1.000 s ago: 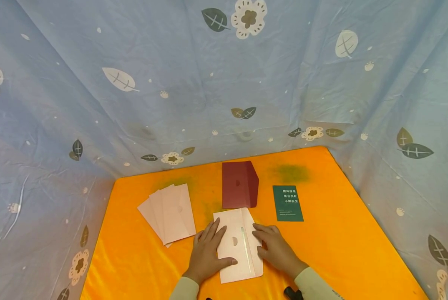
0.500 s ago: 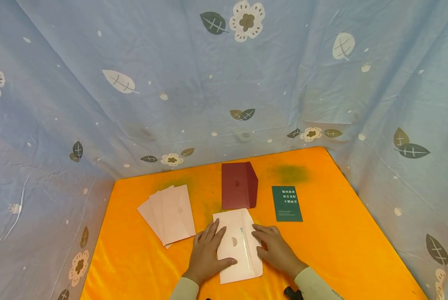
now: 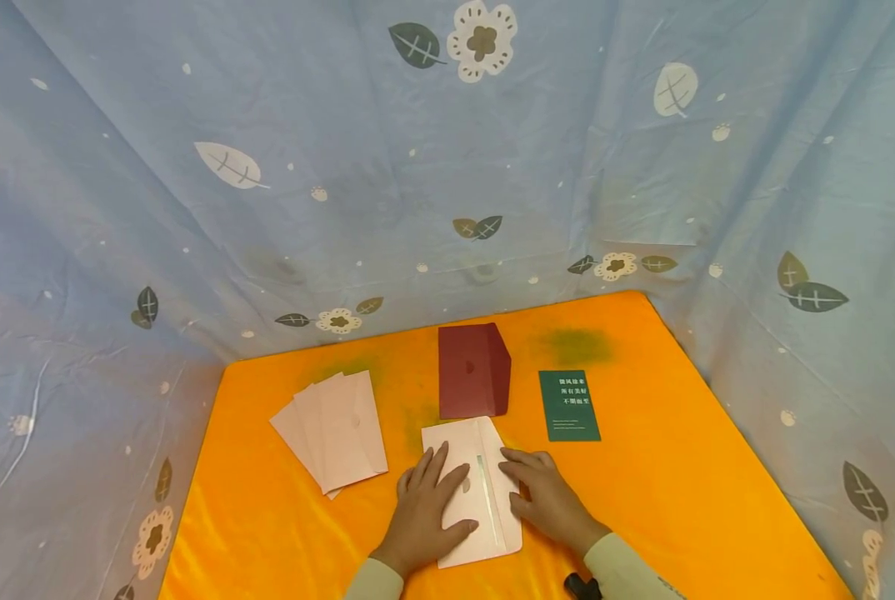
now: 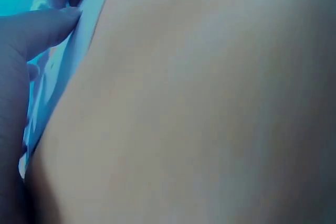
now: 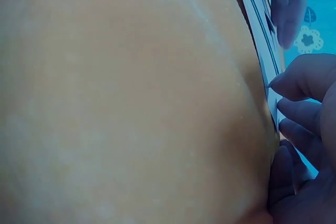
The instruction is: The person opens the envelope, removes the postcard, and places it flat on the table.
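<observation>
A pale pink envelope [image 3: 462, 442] lies on the orange cloth, its flap unfolded to the right and a shiny narrow strip [image 3: 490, 504] running beside the fold. My left hand [image 3: 427, 517] rests on the envelope's body with fingers spread, partly over the half-round mark. At the flap's right edge, the fingertips and thumb of my right hand [image 3: 548, 497] touch the paper. The right wrist view shows the right thumb [image 5: 294, 80] and fingers against the envelope [image 5: 262, 43], seen edge-on. In the left wrist view, the left thumb [image 4: 50, 27] meets the paper.
Several pale pink envelopes [image 3: 353, 433] are fanned out at the left. Behind my hands lies a dark red envelope [image 3: 462, 371] with its flap unfolded. A green card [image 3: 570, 417] with white writing is at the right. Blue patterned curtain [image 3: 387, 167] encloses the orange cloth [image 3: 680, 467].
My left hand has slid slightly right and towards me on the envelope, its index finger now over the half-round mark. The right hand stays at the flap. The head view has shifted a little.
</observation>
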`<state>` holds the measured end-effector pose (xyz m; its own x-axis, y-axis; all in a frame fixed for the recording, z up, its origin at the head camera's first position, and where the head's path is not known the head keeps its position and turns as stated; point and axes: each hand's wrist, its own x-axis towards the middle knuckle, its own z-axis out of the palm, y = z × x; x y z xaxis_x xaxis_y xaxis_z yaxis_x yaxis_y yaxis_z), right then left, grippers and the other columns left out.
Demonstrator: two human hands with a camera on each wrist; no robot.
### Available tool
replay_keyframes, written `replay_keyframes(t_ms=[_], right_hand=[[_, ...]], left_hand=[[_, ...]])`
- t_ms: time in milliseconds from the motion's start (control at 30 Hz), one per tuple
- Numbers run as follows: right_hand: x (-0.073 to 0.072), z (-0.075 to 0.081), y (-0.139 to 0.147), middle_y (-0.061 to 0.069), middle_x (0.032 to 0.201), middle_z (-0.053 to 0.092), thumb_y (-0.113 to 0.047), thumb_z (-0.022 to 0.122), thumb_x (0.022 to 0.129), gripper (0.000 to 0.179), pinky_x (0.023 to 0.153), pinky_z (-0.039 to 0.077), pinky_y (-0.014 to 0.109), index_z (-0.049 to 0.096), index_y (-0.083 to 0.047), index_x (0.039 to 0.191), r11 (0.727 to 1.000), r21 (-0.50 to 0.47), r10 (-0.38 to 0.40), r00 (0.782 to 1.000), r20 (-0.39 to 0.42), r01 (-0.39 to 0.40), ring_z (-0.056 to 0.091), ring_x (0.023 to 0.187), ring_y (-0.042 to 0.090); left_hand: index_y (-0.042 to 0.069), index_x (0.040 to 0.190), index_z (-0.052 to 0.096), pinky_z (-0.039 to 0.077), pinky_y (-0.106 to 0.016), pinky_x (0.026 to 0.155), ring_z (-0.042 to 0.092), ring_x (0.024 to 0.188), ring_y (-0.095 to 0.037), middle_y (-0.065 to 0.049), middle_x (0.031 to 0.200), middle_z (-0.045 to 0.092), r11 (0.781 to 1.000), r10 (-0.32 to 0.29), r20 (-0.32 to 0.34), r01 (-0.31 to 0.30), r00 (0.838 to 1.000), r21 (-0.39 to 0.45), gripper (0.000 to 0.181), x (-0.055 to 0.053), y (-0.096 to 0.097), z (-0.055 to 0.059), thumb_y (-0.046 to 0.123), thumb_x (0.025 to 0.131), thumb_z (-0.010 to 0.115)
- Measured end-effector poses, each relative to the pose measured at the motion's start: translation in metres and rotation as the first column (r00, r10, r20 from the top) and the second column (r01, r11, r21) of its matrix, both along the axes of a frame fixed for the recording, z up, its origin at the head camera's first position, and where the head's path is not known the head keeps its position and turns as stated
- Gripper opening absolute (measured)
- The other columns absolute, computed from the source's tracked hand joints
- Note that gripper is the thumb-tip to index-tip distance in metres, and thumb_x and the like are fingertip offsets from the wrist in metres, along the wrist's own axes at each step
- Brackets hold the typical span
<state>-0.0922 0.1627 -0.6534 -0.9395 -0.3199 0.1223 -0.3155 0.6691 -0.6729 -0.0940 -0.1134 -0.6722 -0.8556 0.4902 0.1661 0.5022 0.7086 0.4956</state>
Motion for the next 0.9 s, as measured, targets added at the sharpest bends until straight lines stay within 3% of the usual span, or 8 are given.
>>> replay_keyframes(t_ms=[167, 333, 900], right_hand=[[0.002, 0.001, -0.001, 0.004, 0.153, 0.062, -0.004, 0.083, 0.089, 0.045, 0.1, 0.052, 0.044, 0.076, -0.004, 0.133, 1.0, -0.001, -0.009, 0.999, -0.033, 0.009, 0.051, 0.121, 0.022], [0.002, 0.002, -0.002, 0.005, 0.15, 0.064, -0.003, 0.084, 0.086, 0.045, 0.099, 0.053, 0.045, 0.077, -0.003, 0.131, 1.0, -0.001, -0.011, 0.997, -0.076, 0.011, 0.054, 0.12, 0.024], [-0.001, -0.004, 0.0, 0.005, 0.154, 0.061, -0.006, 0.082, 0.089, 0.047, 0.103, 0.051, 0.046, 0.075, -0.005, 0.135, 1.0, -0.007, -0.004, 1.0, -0.02, 0.004, 0.051, 0.124, 0.024]], left_hand=[[0.031, 0.155, 0.059, 0.028, -0.071, 0.109, 0.025, 0.16, -0.041, -0.012, 0.178, 0.025, 0.998, -0.061, -0.002, 0.061, 0.998, -0.004, 0.07, 0.004, 0.012, 0.001, 0.065, 0.095, 0.072], [0.031, 0.14, 0.065, 0.029, -0.071, 0.109, 0.03, 0.157, -0.042, -0.014, 0.175, 0.031, 0.996, -0.086, -0.029, 0.086, 0.996, -0.012, 0.058, 0.002, 0.021, 0.003, 0.065, 0.094, 0.073], [0.031, 0.115, 0.066, 0.028, -0.069, 0.111, 0.027, 0.157, -0.045, -0.011, 0.175, 0.032, 0.993, -0.118, 0.018, 0.119, 0.993, -0.017, 0.043, -0.016, 0.032, 0.007, 0.064, 0.091, 0.077]])
